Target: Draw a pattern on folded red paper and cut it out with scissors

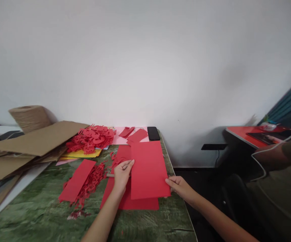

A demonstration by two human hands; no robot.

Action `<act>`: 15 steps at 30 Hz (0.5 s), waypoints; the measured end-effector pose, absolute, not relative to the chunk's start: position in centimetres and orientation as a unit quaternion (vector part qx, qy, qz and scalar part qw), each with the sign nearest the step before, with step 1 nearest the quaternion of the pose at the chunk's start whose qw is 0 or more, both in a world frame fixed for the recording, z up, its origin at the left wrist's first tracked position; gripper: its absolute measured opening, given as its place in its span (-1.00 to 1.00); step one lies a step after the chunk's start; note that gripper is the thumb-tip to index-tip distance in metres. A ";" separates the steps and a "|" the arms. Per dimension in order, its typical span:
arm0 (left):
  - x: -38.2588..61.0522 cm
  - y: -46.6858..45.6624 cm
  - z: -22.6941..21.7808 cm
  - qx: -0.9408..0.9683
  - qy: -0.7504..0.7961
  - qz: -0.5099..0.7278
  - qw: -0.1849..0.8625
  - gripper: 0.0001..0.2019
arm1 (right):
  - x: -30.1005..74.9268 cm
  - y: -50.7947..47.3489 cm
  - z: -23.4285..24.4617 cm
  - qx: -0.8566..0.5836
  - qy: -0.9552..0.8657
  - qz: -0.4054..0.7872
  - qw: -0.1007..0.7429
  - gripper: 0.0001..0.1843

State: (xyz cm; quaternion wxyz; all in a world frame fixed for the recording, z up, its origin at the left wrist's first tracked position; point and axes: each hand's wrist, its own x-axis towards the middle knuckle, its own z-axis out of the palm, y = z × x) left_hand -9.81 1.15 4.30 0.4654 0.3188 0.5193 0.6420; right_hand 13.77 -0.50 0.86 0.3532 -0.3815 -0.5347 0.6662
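A sheet of red paper (149, 168) is held up between my two hands, slightly above the table. My left hand (122, 173) pinches its left edge; my right hand (179, 186) grips its lower right edge between thumb and fingers. Beneath it, more red paper (141, 204) lies flat on the table. Red cut-out pieces (116, 161) rest on that lower paper, just beyond my left hand. A thin grey object (110, 175) sticks out beside my left hand, mostly hidden by it. Farther left, a red paper strip (78, 179) lies over a heap of red scraps (93, 181).
Behind stand a large pile of red cut-outs (92, 138), smaller red pieces (137, 135) on pink paper and a black phone (153, 133). Cardboard sheets (42, 137) and a twine spool (31, 118) fill the left. A person (284, 188) sits at a red desk (243, 132) on the right.
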 end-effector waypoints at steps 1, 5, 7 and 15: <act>-9.8 1.1 4.3 0.318 0.520 0.642 0.465 -0.66 | 13.7 -0.5 0.9 -0.380 -0.538 0.664 0.352 -0.59; -9.7 1.0 4.5 0.318 0.524 0.640 0.464 -0.66 | 13.6 -0.8 1.1 -0.390 -0.541 0.646 0.372 -0.61; -9.6 1.0 4.5 0.318 0.525 0.640 0.461 -0.67 | 13.6 -1.0 1.2 -0.397 -0.540 0.638 0.380 -0.62; -9.7 1.2 4.1 0.321 0.514 0.657 0.448 -0.71 | 13.5 -1.2 1.7 -0.401 -0.547 0.631 0.375 -0.60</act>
